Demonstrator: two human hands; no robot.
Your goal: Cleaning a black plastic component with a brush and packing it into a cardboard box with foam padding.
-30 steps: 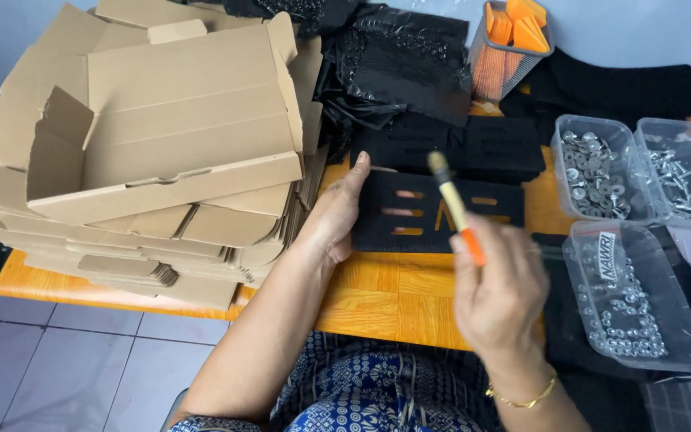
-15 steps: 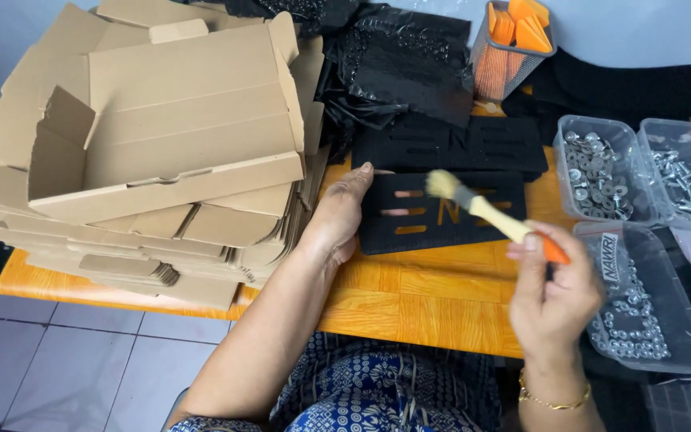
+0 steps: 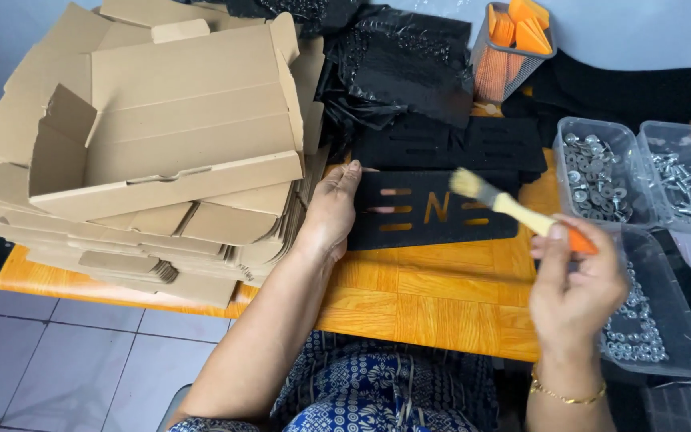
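Head view, change noted: a second ago the right hand [image 3: 573,296] held the brush [image 3: 521,212] upright with bristles pointing up, clear of the work; half a second ago it had tipped over toward the panel [image 3: 433,210]; now the brush lies low and slanted, bristles resting at or just above the panel's upper right part, beside the cut-out slots. The right hand has drifted rightward and lower. Judgement: brushing of the panel face is under way or about to start, not finished

Right fingers are pinched on the orange handle end, thumb against forefinger. Left hand [image 3: 331,212] has not shifted: palm flat, fingers pressed together, lying on the panel's left edge and pinning it to the bench [image 3: 433,300]

Head view, edges and room: the panel lies near the bench's middle, its near edge well back from the bench front. To its left the cardboard stack [image 3: 153,152] crowds the left hand and overhangs the bench's left end. Behind lie more black panels and black bags [image 3: 405,60]. To the right, clear tubs of screws [image 3: 597,180] sit close to the brush hand's sweep. Open bench exists only in front of the panel
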